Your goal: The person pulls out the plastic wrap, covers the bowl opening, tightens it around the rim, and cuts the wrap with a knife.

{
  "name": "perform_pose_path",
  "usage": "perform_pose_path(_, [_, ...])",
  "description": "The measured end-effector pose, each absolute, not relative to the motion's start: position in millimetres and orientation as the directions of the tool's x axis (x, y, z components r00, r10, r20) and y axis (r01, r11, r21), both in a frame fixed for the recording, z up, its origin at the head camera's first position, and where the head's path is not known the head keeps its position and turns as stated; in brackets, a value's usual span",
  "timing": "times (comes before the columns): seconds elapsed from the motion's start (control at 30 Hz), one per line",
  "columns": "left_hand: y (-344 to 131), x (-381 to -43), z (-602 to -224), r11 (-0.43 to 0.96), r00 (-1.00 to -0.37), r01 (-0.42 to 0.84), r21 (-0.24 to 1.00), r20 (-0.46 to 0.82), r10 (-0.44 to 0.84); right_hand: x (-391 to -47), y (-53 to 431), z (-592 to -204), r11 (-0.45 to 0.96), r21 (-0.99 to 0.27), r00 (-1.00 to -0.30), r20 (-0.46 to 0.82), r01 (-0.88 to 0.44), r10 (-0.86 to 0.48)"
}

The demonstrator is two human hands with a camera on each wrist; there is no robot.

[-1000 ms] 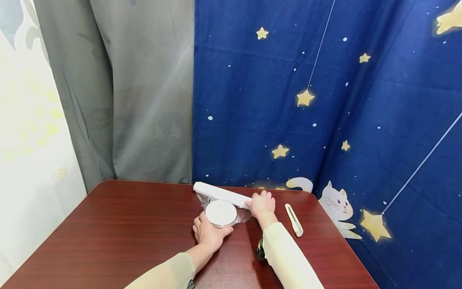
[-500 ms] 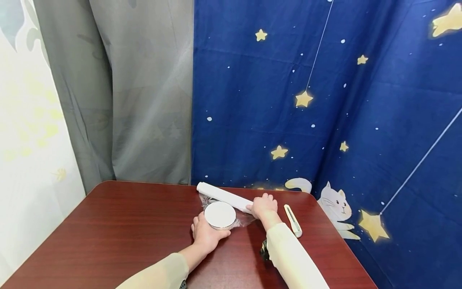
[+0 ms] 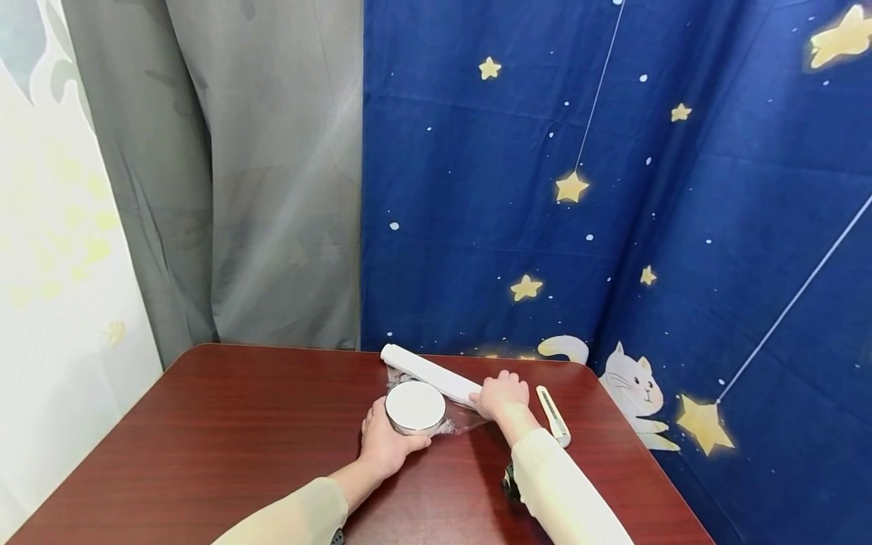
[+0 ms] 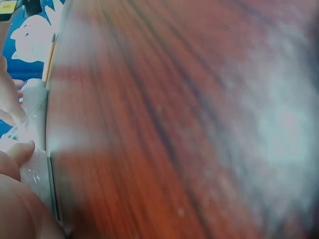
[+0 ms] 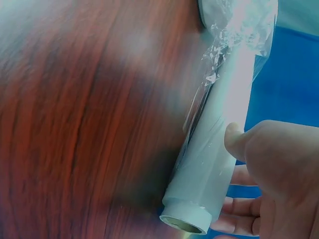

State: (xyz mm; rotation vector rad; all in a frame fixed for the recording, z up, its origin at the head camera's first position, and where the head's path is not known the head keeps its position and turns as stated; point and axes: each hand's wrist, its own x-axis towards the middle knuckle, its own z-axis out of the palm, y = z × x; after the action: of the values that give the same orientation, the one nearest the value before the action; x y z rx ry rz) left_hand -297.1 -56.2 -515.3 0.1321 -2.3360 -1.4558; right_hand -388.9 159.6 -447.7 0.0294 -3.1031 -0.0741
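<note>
A round, white-topped container [image 3: 415, 405] with a shiny side stands near the middle of the table in the head view. My left hand [image 3: 385, 445] holds it, fingers round its left side and thumb along the front. Clear cling film [image 3: 458, 421] stretches between this container and a white cling film roll [image 3: 429, 372] lying slantwise behind it. At the roll's right end, my right hand [image 3: 506, 397] grips it. The right wrist view shows the thumb on the roll [image 5: 212, 154] and its hollow end, with crinkled film [image 5: 232, 32] further along.
A pale utility knife [image 3: 553, 416] lies right of my right hand. The dark red wooden table [image 3: 238, 439] has its back edge just behind the roll. Grey and blue starry curtains [image 3: 463, 189] hang behind the table.
The roll and my right hand have shifted right and slightly nearer. My left hand keeps the container at nearly the same spot, and more of its shiny side shows.
</note>
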Motion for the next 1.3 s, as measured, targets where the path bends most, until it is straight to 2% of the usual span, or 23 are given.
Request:
perform_pose_path(0.33, [-75,-304,-504,0.472,-0.969,0.154,0.868,0.225,-0.099,-370,170,-438,1.0,0.015,-0.999,-0.033,0.013,0.013])
perform_pose_path(0.57, [-90,-315,-503,0.415,-0.982,0.18,0.892,0.187,0.026,-353,173,-434,1.0,-0.015,-0.997,-0.075,0.008,0.006])
perform_pose_path(1.07, [-124,-341,-498,0.411,-0.959,0.223,0.884,0.124,0.254,-322,168,-429,0.996,-0.073,-0.994,-0.101,-0.042,-0.049])
perform_pose_path(1.3, [-129,-347,-497,0.372,-0.947,0.234,0.898,0.125,0.294,-312,162,-427,0.994,-0.084,-0.991,-0.114,-0.067,-0.077])
